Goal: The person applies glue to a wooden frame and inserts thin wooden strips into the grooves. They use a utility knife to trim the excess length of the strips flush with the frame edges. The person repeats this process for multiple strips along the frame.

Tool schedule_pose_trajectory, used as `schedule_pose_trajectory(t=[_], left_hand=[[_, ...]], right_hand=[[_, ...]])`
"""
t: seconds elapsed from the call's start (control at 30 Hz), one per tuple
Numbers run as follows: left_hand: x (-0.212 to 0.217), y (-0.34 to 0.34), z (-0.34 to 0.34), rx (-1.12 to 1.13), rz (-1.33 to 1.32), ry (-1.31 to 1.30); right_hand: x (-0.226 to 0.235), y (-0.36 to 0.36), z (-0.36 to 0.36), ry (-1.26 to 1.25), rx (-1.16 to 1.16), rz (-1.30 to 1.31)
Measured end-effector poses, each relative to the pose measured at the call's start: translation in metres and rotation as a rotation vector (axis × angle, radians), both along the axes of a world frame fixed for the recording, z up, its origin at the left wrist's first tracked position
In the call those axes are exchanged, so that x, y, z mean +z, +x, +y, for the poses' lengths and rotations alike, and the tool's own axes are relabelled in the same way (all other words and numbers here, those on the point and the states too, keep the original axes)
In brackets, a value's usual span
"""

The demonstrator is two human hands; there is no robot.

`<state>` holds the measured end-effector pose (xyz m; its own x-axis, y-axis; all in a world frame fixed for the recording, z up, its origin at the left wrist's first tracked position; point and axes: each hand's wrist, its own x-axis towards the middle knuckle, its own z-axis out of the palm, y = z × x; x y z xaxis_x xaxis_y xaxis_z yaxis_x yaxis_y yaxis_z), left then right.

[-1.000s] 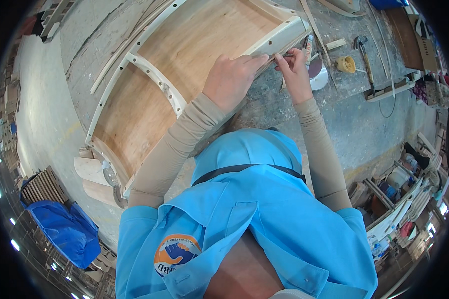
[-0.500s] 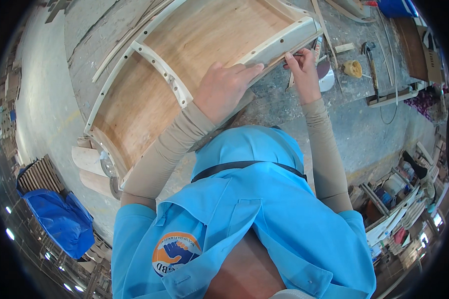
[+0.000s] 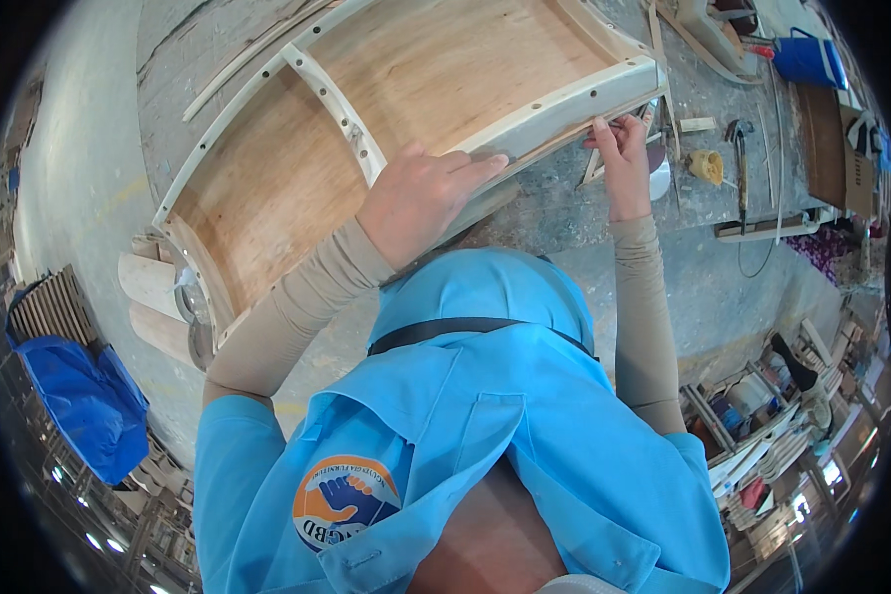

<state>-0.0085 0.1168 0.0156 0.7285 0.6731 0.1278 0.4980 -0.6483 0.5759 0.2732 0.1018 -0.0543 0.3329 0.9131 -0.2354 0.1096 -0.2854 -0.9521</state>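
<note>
A curved wooden frame (image 3: 554, 103) with a thin plywood panel (image 3: 445, 59) inside it and small dark holes along its rails lies tilted on the workbench. My left hand (image 3: 418, 203) closes over the near rail, its index finger stretched along the edge and its other fingers partly hidden. Toward the frame's right corner, my right hand (image 3: 626, 168) pinches at the outer near side with thumb and fingers, beside a thin brown strip along that edge. What sits between those fingertips is too small to tell. A round white disc (image 3: 659, 178) lies partly hidden behind the right hand.
On the worn grey workbench (image 3: 554, 198) lie a hammer (image 3: 741, 163), a yellow cup (image 3: 705, 166), a small wood block (image 3: 697, 125) and thin strips. A blue container (image 3: 810, 61) stands far right. Curved wooden pieces (image 3: 158, 287) and a blue sheet (image 3: 84, 406) are at left.
My left hand has slid left along the near rail. My right hand stays pinching near the right corner. The whole view has shifted a little.
</note>
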Motion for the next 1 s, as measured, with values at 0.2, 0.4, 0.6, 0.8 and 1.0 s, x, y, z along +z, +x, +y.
schedule_pose_trajectory(t=[0.2,0.4,0.6,0.8,1.0], left_hand=[[0.005,-0.019,-0.006,-0.014,0.043,-0.025],[0.007,-0.03,-0.011,-0.029,0.079,-0.012],[0.003,-0.045,-0.02,-0.015,0.058,-0.028],[0.007,-0.056,-0.024,-0.014,0.066,-0.031],[0.017,-0.075,-0.036,0.005,0.14,-0.023]], right_hand=[[0.002,0.001,0.001,-0.005,0.002,0.02],[0.007,0.001,0.001,-0.025,0.008,0.022],[0.009,0.004,0.001,-0.058,0.04,-0.025],[0.014,0.004,0.002,-0.083,0.042,-0.046],[0.011,0.005,0.001,-0.099,0.045,-0.033]])
